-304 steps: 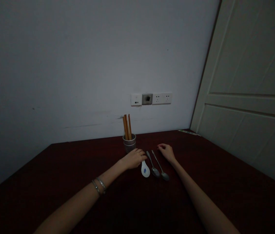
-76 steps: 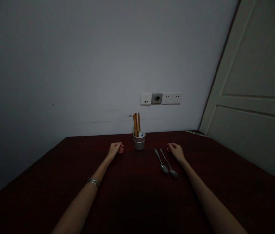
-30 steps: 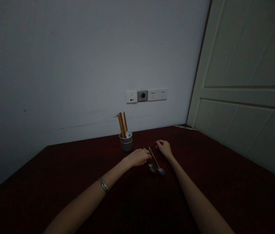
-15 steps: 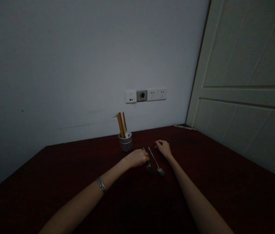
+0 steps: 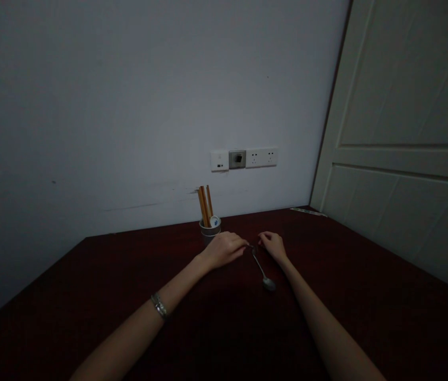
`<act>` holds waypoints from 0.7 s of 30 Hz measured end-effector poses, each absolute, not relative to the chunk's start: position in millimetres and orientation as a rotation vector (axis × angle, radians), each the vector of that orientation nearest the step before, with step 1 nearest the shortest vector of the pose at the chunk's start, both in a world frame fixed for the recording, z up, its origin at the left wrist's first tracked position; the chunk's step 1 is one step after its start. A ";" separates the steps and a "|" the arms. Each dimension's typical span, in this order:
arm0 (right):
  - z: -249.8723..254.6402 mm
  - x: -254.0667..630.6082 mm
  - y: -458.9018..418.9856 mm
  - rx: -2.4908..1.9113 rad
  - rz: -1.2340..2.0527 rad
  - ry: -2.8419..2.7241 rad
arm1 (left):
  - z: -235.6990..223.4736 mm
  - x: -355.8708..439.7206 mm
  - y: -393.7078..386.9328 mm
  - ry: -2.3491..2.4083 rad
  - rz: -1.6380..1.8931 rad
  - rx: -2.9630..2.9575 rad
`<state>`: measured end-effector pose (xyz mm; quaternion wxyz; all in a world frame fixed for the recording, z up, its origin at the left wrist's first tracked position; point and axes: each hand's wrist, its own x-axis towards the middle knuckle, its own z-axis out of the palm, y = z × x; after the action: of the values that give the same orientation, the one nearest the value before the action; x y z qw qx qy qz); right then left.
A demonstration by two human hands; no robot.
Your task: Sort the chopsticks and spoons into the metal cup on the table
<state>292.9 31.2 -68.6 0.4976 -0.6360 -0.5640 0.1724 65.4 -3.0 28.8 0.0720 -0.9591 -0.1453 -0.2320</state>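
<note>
My left hand (image 5: 226,248) is closed just in front of the grey cup (image 5: 209,230). A thin sliver of metal sticks out past its fingertips, the end of a metal spoon that is otherwise hidden in the hand. A second metal spoon (image 5: 263,273) lies on the dark red table (image 5: 224,328), handle toward the wall and bowl toward me. My right hand (image 5: 274,245) rests on the table just right of that handle's tip, fingers curled and holding nothing. The cup holds wooden chopsticks (image 5: 204,205) and a white ceramic spoon with a blue mark (image 5: 215,221).
The table butts against a pale wall with a row of sockets (image 5: 243,159). A white door (image 5: 406,148) stands at the right, and a thin pale strip (image 5: 308,211) lies at the table's far right corner.
My left hand has closed on the left metal spoon and moved up toward the cup; only one metal spoon remains lying on the table. Earlier the ceramic spoon went from table into the cup.
</note>
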 end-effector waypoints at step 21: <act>-75.0 297.9 34.4 -1.557 0.418 -1.405 | 49.0 5.6 -13.7 -1.432 -2.117 -2.825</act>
<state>297.9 34.4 -75.0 0.4810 -0.6383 -0.5760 0.1715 5.6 -13.7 49.0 -0.3279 -0.7006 -0.3551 -0.5250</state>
